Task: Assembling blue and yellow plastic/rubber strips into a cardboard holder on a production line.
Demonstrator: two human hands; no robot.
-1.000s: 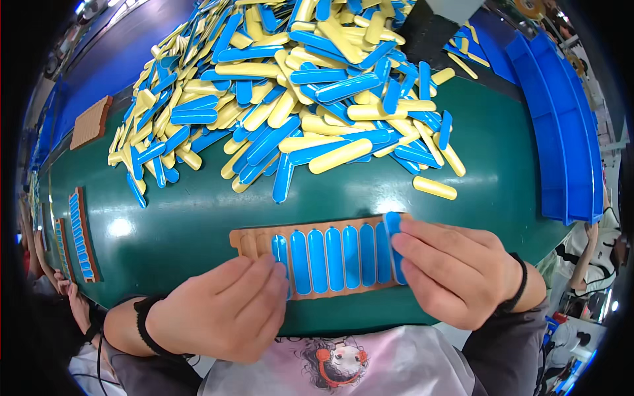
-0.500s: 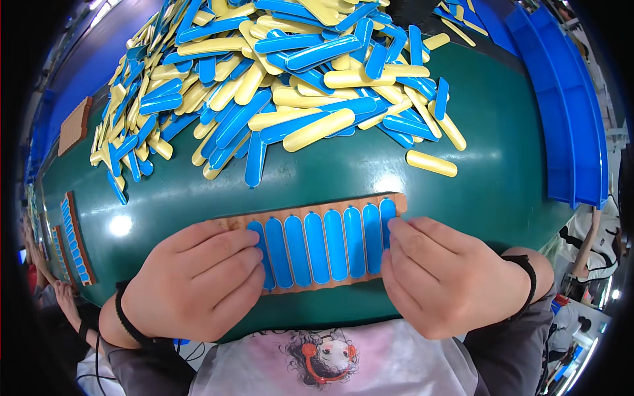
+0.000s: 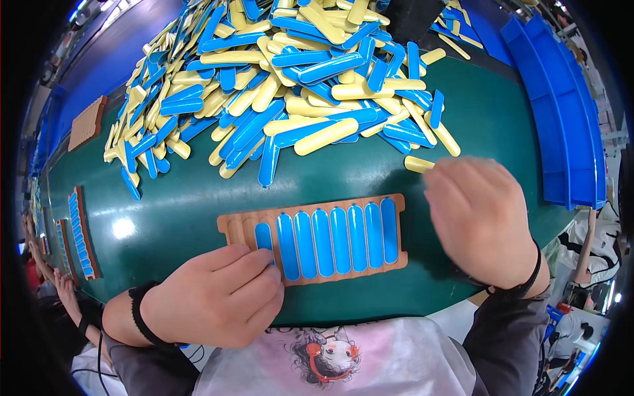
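Note:
A brown grooved tray (image 3: 343, 278) lies in front of me on the green table. Side by side in its grooves sit several glossy blue strips (image 3: 320, 241) with rounded ends; the grooves at its left end are bare. My left hand (image 3: 218, 297) is closed at the tray's front left, its fingers over the lower end of the leftmost blue strip (image 3: 263, 234), which sits slightly lower than its neighbours. Off the tray's right end is my right hand (image 3: 485, 221), raised, blurred, its fingertips hidden. It is nearest a loose yellow strip (image 3: 418, 164).
A big heap of blue and yellow strips (image 3: 284, 99) covers the far side of the green table (image 3: 343, 305). Blue bins (image 3: 568, 132) stand at the right edge. Two filled trays (image 3: 83, 231) lie at left, with a brown grooved tray (image 3: 87, 124) behind. Another person's hand (image 3: 68, 294) shows far left.
My right hand has let go of the tray's right end and moved up and right toward the loose yellow strip. My left hand has shifted slightly right and down, baring the tray's left end.

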